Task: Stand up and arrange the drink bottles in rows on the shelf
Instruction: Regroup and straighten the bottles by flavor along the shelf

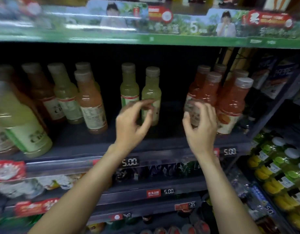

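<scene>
Juice bottles stand on a dark shelf (88, 147). In the middle are two pale green bottles, one in front (151, 92) and one behind it (129, 86). My left hand (134, 125) is open just before the front green bottle, fingers spread, holding nothing. At the right stands a cluster of red bottles (231, 107). My right hand (201, 127) is open with curled fingers, right in front of the leftmost red bottle (196, 92); whether it touches is unclear. At the left stand an orange bottle (91, 102), a green one (66, 95) and a brown one (42, 95).
A green advertising banner (145, 29) runs along the shelf above. Price tags reading 5.00 (129, 162) line the shelf edge. Lower shelves hold more drinks, and yellow-green bottles (277, 169) fill the rack at the right. A large green bottle (22, 120) is blurred at the near left.
</scene>
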A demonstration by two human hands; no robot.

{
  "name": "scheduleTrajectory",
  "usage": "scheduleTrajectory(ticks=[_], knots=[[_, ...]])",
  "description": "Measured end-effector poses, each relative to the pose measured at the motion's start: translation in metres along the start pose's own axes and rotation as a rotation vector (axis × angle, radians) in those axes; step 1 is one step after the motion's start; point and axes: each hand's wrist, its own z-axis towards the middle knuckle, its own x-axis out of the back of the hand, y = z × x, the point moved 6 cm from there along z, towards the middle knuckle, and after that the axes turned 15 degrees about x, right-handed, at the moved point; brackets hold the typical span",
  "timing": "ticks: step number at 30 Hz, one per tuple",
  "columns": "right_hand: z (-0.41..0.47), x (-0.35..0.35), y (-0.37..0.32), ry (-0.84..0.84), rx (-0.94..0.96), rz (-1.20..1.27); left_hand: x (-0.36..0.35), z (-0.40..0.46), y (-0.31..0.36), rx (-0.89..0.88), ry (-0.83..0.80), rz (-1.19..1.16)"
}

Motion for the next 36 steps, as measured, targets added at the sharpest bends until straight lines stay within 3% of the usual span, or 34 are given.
scheduleTrajectory(ticks=[4, 9, 12, 15, 17, 20, 22, 24, 28, 33, 36], knots=[[0.001, -0.065, -0.017, -0.192, -0.107, 0.230, 0.064, -0.002, -0.039, -0.004, 0.210, 0.134], [-0.004, -0.138, -0.004, -0.311, -0.509, 0.579, 0.123, 0.003, -0.090, 0.242, 0.412, 0.100], [-0.006, -0.158, 0.003, -0.295, -0.539, 0.461, 0.144, 0.010, -0.125, 0.447, 0.433, -0.006], [-0.005, -0.161, -0.003, -0.302, -0.555, 0.279, 0.153, 0.026, -0.150, 0.576, 0.360, 0.122], [-0.004, -0.149, -0.021, -0.207, -0.516, 0.146, 0.151, 0.033, -0.156, 0.587, 0.300, 0.208], [-0.002, -0.144, -0.083, -0.095, -0.217, 0.189, 0.150, 0.039, -0.157, 0.545, 0.284, 0.236], [-0.002, -0.169, -0.118, -0.261, -0.157, 0.360, 0.151, 0.040, -0.157, 0.521, 0.292, 0.230], [-0.001, -0.198, -0.137, -0.431, -0.228, 0.508, 0.151, 0.041, -0.157, 0.493, 0.287, 0.242], [0.004, -0.221, -0.138, -0.476, -0.333, 0.555, 0.147, 0.044, -0.155, 0.455, 0.258, 0.339], [0.006, -0.206, -0.116, -0.441, -0.303, 0.389, 0.136, 0.053, -0.145, 0.330, 0.292, 0.576], [0.013, -0.191, -0.106, -0.529, -0.160, 0.049, 0.122, 0.062, -0.146, 0.445, 0.289, 0.612]])
